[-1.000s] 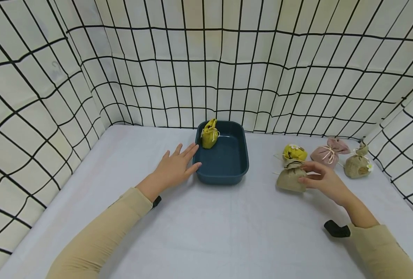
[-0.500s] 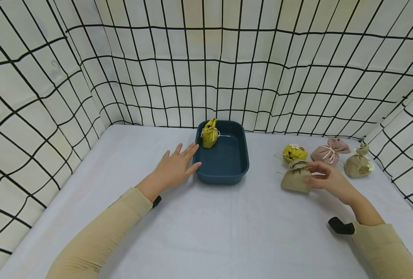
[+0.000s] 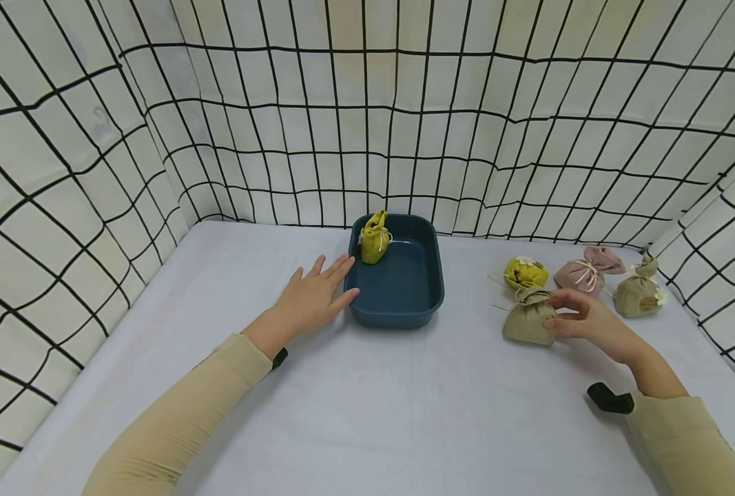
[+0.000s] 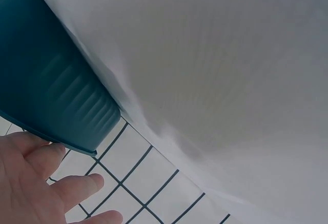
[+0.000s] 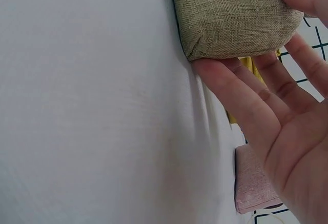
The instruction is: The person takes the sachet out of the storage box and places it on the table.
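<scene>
Four small cloth pouches are lying on the white desk at the right in the head view, and a fifth, a yellow pouch, is standing in the far left corner of the dark blue tray. The right hand is closing on the nearest one, the burlap pouch, with the thumb on its near side and the fingers reaching over the gathered neck; a second yellow pouch, a pink pouch and a tan pouch with a flower are lying just behind and well to the right. The left hand is lying flat and relaxed on the desk, fingertips touching the tray's left wall, holding nothing. In the left wrist view the tray's ribbed corner is sitting just above the straight fingers, which is a good way to be keeping the tray from sliding. In the right wrist view the grip is half-closed around the burlap pouch: one finger is pressing on top, the others are sliding under its base, with the pink pouch near the palm. To my judgement, taking it well is calling for squeezing the soft body evenly rather than the tie, lifting straight up and staying clear of the yellow neighbour behind.
</scene>
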`<action>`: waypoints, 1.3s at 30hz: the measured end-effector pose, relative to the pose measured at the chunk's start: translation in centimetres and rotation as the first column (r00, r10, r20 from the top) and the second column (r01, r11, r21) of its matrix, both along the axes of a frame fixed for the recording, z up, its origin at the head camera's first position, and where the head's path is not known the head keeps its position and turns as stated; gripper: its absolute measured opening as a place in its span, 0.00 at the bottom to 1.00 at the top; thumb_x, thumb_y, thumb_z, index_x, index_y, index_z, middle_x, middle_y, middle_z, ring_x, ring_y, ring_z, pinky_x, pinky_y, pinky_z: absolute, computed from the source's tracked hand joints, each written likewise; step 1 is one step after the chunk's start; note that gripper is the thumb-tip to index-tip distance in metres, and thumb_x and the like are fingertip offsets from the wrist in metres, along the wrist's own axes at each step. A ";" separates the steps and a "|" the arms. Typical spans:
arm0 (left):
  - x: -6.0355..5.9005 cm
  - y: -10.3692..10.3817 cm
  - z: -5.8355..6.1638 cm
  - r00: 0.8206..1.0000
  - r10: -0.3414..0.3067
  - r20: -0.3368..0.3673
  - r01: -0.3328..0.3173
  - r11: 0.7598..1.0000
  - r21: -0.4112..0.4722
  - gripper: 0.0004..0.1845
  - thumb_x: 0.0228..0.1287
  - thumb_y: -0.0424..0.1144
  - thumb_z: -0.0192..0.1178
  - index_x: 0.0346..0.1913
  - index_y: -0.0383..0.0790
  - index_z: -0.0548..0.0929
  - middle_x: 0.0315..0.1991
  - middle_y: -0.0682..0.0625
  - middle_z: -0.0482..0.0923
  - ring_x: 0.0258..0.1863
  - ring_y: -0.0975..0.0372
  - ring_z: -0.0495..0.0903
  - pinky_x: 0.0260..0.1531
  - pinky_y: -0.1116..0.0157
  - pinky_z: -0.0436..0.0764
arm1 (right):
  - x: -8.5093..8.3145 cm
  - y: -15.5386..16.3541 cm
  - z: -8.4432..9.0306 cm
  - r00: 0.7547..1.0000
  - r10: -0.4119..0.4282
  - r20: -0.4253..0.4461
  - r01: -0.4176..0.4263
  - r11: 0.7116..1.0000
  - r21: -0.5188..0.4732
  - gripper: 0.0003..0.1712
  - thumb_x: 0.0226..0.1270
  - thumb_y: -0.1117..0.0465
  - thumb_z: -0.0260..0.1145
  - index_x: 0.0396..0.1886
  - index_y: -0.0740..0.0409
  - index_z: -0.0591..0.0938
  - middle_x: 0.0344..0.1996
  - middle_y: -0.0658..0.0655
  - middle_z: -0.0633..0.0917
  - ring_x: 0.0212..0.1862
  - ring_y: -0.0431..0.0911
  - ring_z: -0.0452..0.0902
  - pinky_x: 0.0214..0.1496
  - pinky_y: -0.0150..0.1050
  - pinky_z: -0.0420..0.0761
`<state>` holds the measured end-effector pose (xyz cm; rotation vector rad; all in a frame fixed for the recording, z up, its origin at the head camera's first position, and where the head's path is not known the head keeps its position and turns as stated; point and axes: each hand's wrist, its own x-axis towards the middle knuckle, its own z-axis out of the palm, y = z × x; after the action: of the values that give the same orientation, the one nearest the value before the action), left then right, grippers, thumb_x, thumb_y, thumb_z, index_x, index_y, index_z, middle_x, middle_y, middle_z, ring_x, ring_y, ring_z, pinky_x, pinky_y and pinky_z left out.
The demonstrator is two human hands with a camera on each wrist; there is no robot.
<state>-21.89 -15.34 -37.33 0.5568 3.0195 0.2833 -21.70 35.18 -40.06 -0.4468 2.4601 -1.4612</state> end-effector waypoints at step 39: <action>0.2 0.0 0.2 1.000 0.002 0.020 -0.002 1.000 0.000 0.39 0.81 0.61 0.43 0.84 0.46 0.49 0.83 0.49 0.47 0.80 0.40 0.46 0.70 0.32 0.50 | 0.4 1.4 2.1 0.995 0.033 -0.096 -0.036 0.999 -0.032 0.17 0.77 0.68 0.62 0.62 0.67 0.75 0.52 0.43 0.84 0.51 0.36 0.84 0.48 0.39 0.86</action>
<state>-21.74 -15.31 -37.11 0.5475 3.0013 0.2879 -21.31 36.56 -37.99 -0.5765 2.4908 -1.5022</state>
